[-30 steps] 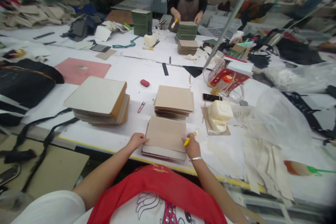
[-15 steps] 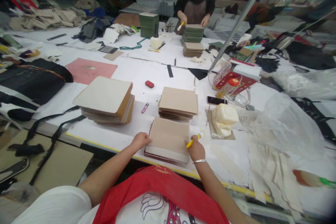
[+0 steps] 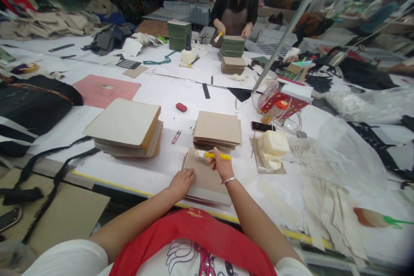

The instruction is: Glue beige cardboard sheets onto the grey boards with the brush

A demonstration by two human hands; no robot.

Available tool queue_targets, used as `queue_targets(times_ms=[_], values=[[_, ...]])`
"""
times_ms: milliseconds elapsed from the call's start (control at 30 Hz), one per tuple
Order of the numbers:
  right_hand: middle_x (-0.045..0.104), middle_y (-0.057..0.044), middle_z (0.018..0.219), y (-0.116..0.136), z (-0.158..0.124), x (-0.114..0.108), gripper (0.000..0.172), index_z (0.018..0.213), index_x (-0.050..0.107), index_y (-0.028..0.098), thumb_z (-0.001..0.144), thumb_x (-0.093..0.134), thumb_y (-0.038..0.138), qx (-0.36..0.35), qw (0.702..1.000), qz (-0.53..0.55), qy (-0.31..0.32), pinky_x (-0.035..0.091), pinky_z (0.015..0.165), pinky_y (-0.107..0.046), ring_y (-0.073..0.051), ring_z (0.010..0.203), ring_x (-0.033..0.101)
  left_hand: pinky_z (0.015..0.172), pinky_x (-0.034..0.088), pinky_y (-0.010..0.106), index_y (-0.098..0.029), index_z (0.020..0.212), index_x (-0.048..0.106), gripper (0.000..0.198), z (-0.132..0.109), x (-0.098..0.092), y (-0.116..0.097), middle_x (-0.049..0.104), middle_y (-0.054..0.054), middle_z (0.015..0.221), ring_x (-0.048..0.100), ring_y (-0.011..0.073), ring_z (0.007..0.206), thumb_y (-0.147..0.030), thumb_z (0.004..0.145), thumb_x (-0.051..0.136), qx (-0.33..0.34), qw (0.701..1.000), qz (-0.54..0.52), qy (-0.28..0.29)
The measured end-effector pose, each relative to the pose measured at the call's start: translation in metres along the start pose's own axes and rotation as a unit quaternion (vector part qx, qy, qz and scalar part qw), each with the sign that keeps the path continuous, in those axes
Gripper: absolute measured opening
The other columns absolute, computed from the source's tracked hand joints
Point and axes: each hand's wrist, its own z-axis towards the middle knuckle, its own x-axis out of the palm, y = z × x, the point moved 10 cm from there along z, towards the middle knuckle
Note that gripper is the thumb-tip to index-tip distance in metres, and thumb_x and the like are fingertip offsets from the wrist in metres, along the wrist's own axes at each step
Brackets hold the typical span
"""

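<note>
Tan panel [image 3: 203, 172] lies atop a low stack beneath both hands. The left hand [image 3: 181, 182] presses flat on its near corner. The right hand [image 3: 219, 164] is closed around a yellow brush [image 3: 215, 155], bristles at the far edge. This looks like a coating stroke, and the next sweep needs firm pinning.

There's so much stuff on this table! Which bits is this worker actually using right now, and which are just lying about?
In use: yellow brush in the right hand; tan sheet under the left hand; probably the tan stack behind it.

Lying about: red block; phone; pink snips; pink sheet.
</note>
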Motion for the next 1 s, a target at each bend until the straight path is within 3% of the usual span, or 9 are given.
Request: queue_targets(times_ms=[100, 167, 300, 467, 633, 733, 833, 933, 1000], values=[[0.058, -0.001, 0.057, -0.022, 0.023, 0.029, 0.028, 0.083, 0.057, 0.017, 0.079, 0.046, 0.042, 0.062, 0.997, 0.050, 0.018, 0.038, 0.037, -0.019, -0.008, 0.037, 0.048, 0.079, 0.040, 0.035, -0.013, 0.111, 0.050, 0.036, 0.000, 0.001, -0.002, 0.045, 0.014, 0.123, 0.043, 0.0243, 0.104, -0.007, 0.078, 0.037, 0.004, 1.000, 0.002, 0.005], [0.058, -0.001, 0.056, -0.038, 0.029, 0.023, 0.021, 0.080, 0.057, 0.016, 0.076, 0.051, 0.036, 0.086, 0.995, 0.050, -0.006, 0.037, 0.035, -0.019, -0.008, 0.036, 0.047, 0.081, 0.040, 0.035, -0.012, 0.113, 0.048, 0.039, 0.000, 0.002, -0.002, 0.045, 0.014, 0.123, 0.043, 0.0242, 0.106, -0.005, 0.077, 0.038, 0.000, 1.000, -0.001, 0.007], [0.057, 0.001, 0.055, -0.061, 0.017, -0.036, 0.017, 0.080, 0.056, 0.016, 0.075, 0.051, 0.032, 0.116, 0.990, 0.033, -0.078, 0.037, 0.035, -0.017, -0.007, 0.036, 0.047, 0.085, 0.039, 0.035, -0.013, 0.117, 0.045, 0.043, 0.000, 0.004, 0.000, 0.043, 0.014, 0.126, 0.042, 0.0226, 0.110, -0.003, 0.076, 0.038, -0.011, 1.000, 0.006, 0.012], [0.058, 0.001, 0.058, -0.072, -0.020, -0.121, 0.023, 0.085, 0.057, 0.016, 0.074, 0.052, 0.036, 0.129, 0.982, 0.022, -0.135, 0.039, 0.037, -0.015, -0.006, 0.040, 0.050, 0.086, 0.040, 0.034, -0.013, 0.118, 0.046, 0.046, -0.001, 0.006, -0.004, 0.043, 0.012, 0.127, 0.042, 0.0219, 0.111, -0.001, 0.075, 0.035, -0.006, 0.998, 0.048, 0.033], [0.063, -0.001, 0.075, -0.088, -0.067, -0.170, 0.038, 0.109, 0.045, 0.020, 0.082, 0.037, 0.046, 0.062, 0.982, -0.032, -0.177, 0.044, 0.047, -0.019, -0.009, 0.052, 0.058, 0.087, 0.040, 0.034, -0.013, 0.117, 0.048, 0.047, -0.001, 0.010, -0.007, 0.043, 0.012, 0.127, 0.040, 0.0221, 0.112, -0.001, 0.074, 0.034, -0.004, 0.997, 0.069, 0.025], [0.062, -0.002, 0.076, -0.112, -0.093, -0.159, 0.029, 0.104, 0.047, 0.019, 0.085, 0.036, 0.037, 0.033, 0.963, -0.219, -0.153, 0.044, 0.058, -0.022, -0.012, 0.063, 0.059, 0.087, 0.040, 0.034, -0.011, 0.117, 0.048, 0.046, 0.000, 0.012, -0.009, 0.044, 0.013, 0.126, 0.041, 0.0231, 0.111, -0.001, 0.074, 0.035, -0.001, 0.997, 0.080, 0.021], [0.060, -0.008, 0.087, -0.133, -0.109, -0.115, 0.023, 0.100, 0.050, 0.016, 0.079, 0.048, 0.027, -0.045, 0.906, -0.411, -0.091, 0.041, 0.073, -0.027, -0.017, 0.083, 0.055, 0.087, 0.040, 0.034, -0.011, 0.118, 0.048, 0.046, 0.000, 0.012, -0.011, 0.044, 0.013, 0.126, 0.041, 0.0230, 0.111, -0.002, 0.074, 0.036, -0.003, 0.996, 0.086, 0.022], [0.057, -0.010, 0.094, -0.152, -0.119, -0.074, 0.024, 0.098, 0.052, 0.015, 0.074, 0.053, 0.022, -0.117, 0.858, -0.498, -0.049, 0.037, 0.079, -0.030, -0.020, 0.091, 0.050, 0.086, 0.041, 0.034, -0.011, 0.118, 0.048, 0.046, 0.000, 0.011, -0.013, 0.043, 0.014, 0.126, 0.041, 0.0232, 0.112, -0.003, 0.075, 0.035, -0.005, 0.995, 0.094, 0.022], [0.057, -0.009, 0.084, -0.164, -0.119, -0.067, 0.017, 0.093, 0.054, 0.016, 0.077, 0.048, 0.018, -0.114, 0.843, -0.524, -0.053, 0.037, 0.076, -0.029, -0.019, 0.085, 0.049, 0.086, 0.041, 0.034, -0.010, 0.119, 0.047, 0.046, 0.000, 0.011, -0.014, 0.043, 0.014, 0.126, 0.041, 0.0233, 0.112, -0.003, 0.075, 0.034, -0.006, 0.995, 0.097, 0.021]])
